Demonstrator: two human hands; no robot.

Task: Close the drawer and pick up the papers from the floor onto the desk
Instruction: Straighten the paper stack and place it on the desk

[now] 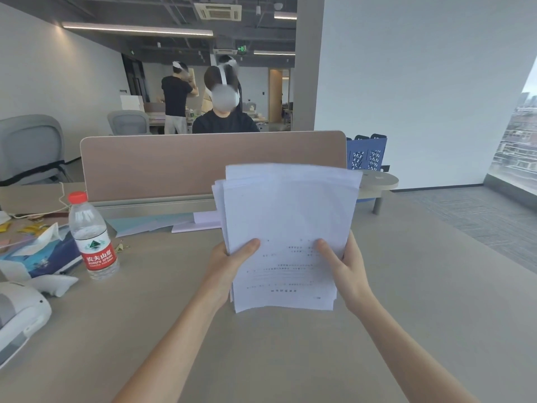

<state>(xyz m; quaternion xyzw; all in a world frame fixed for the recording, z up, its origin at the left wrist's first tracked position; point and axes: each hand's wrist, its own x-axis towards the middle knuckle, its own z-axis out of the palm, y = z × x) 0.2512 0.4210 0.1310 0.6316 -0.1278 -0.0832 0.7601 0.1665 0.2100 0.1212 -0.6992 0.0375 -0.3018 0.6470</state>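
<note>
A stack of white printed papers (286, 225) stands upright over the beige desk (406, 286), its bottom edge resting on or just above the desktop. My left hand (229, 266) grips the stack's left edge, thumb on the front sheet. My right hand (344, 269) grips the right edge the same way. The sheets are unevenly aligned at the top. The drawer and the floor beneath the desk are out of view.
A water bottle with a red cap (91, 237) stands at the left, beside a tissue pack (43, 254) and a white device (20, 315). Flat paper sheets (191, 222) lie by the brown divider panel (203, 164). A person sits behind it.
</note>
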